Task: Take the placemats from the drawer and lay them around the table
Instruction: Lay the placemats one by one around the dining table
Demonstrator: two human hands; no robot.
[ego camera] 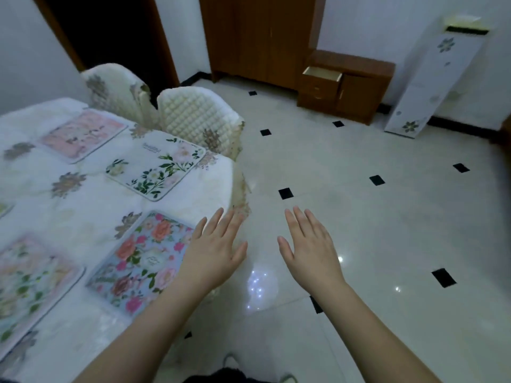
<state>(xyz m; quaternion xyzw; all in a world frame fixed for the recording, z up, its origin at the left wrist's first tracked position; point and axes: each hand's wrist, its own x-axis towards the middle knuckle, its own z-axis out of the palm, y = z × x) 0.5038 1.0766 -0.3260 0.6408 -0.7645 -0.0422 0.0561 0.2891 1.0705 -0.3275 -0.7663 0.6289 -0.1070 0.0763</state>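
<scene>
Several flowered placemats lie on the white cloth of the table: a pink one at the back, a white one with green leaves, a blue one with red roses near the front corner, and a pale one at the left. My left hand hovers open with straight fingers over the table's right corner, beside the blue mat. Held flat above the floor to its right, my right hand is empty too. The drawer of a low brown cabinet stands pulled open far across the room.
Two quilted white chairs stand against the table's far side. A tall brown wardrobe and the low cabinet line the back wall, with a white floral panel leaning at the right. Glossy tiled floor lies between.
</scene>
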